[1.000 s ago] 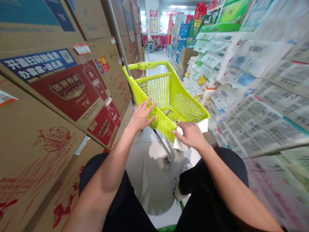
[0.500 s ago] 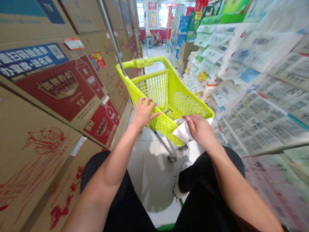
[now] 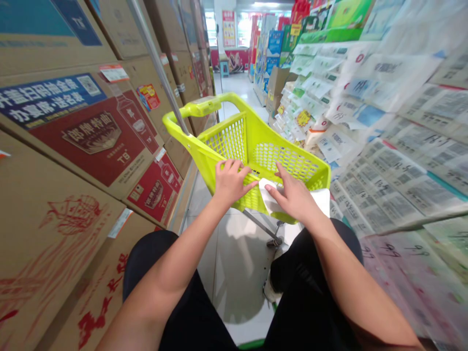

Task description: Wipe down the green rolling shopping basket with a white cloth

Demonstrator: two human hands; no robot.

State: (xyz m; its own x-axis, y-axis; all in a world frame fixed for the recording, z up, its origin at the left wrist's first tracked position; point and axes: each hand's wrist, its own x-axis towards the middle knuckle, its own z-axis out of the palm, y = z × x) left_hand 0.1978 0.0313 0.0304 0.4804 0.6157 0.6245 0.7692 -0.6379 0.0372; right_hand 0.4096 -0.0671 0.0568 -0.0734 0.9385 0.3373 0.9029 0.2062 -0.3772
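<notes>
A yellow-green shopping cart (image 3: 288, 157) stands in front of my knees, turned at an angle, with its basket toward me. My left hand (image 3: 231, 181) is hooked over the near rim of the basket, fingers inside and thumb along the edge. On the same rim, farther right, my right hand (image 3: 294, 195) presses a white cloth (image 3: 268, 195) against the plastic. The index finger of that hand points forward, and its thumb lies on the cloth. Another part of the cloth shows beyond the wrist side. Much of it is hidden under the palm.
Stacked cartons (image 3: 91, 131) form a wall on the left. White tissue packs (image 3: 395, 180) are piled high along the right. A metal pole (image 3: 157, 63) rises by the cart handle (image 3: 201, 106). The tiled aisle (image 3: 236, 83) runs back to a blue stool (image 3: 224, 67).
The cart has turned a little, its handle shifting left and its basket end right. My left hand has moved right and slightly down with the rim. My right index finger is now more extended.
</notes>
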